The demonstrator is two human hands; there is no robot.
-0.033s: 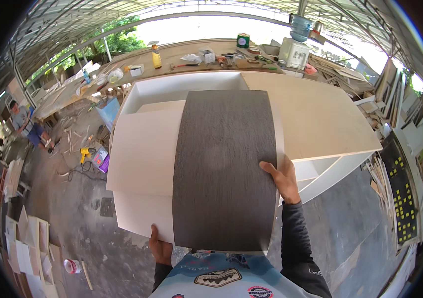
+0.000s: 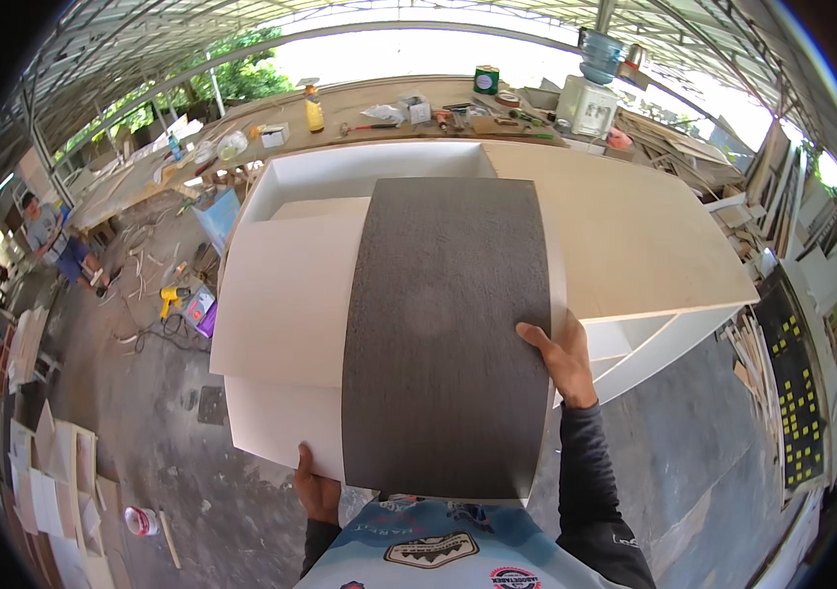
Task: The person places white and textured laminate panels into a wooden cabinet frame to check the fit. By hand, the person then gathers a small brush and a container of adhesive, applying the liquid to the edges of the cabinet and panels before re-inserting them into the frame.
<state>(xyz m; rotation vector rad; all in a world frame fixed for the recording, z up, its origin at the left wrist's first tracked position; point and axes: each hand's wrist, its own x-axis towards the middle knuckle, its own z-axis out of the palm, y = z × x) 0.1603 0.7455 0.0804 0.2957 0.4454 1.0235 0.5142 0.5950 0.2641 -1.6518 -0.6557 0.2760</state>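
Note:
A dark grey-brown, wood-grained panel (image 2: 443, 393) lies over white panels in front of me. My right hand (image 2: 566, 361) is closed on its right edge, thumb on the dark face; the fingers behind are hidden. Beneath it to the left are an upper white panel (image 2: 286, 294) and a lower white panel (image 2: 281, 422). At the lower one's near edge my left hand (image 2: 316, 487) is closed, thumb on top and fingers underneath. Behind the panels rests a large cabinet carcass (image 2: 624, 226), white inside with a pale plywood face.
A long workbench (image 2: 369, 93) with tools, a yellow bottle (image 2: 313, 110) and a green can (image 2: 486, 80) runs along the back. A yellow power tool (image 2: 171, 300) lies on the floor at left. Another person (image 2: 55, 240) is at far left. Wood offcuts (image 2: 674, 142) pile up at right.

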